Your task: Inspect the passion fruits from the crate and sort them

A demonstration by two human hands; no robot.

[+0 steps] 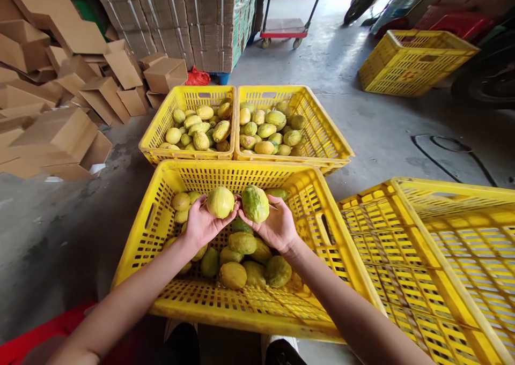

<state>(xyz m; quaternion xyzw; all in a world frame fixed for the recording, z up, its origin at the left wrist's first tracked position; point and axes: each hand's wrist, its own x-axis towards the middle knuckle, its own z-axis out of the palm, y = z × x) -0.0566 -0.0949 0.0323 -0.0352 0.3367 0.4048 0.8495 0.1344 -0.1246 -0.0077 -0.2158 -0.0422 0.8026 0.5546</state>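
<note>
In my left hand (203, 223) rests a round, pale yellow fruit (220, 202), cupped on the palm and fingers. A green fruit with yellow patches (256, 204) lies in my right hand (279, 225), its thumb hidden behind or beside it. Both hands are raised side by side over a large yellow plastic crate (245, 168), fingertips close together. Below them several yellow-green, papaya-like fruits (243, 243) lie loose in the crate, partly covered by my hands and forearms.
Beyond it, two yellow crates, one on the left (161, 121) and one on the right (322, 124), hold more fruit. Yellow crates (402, 236) stand close on my right. Cardboard boxes (60, 134) are heaped at left. A trolley (284, 27) and another crate (414, 65) are farther off.
</note>
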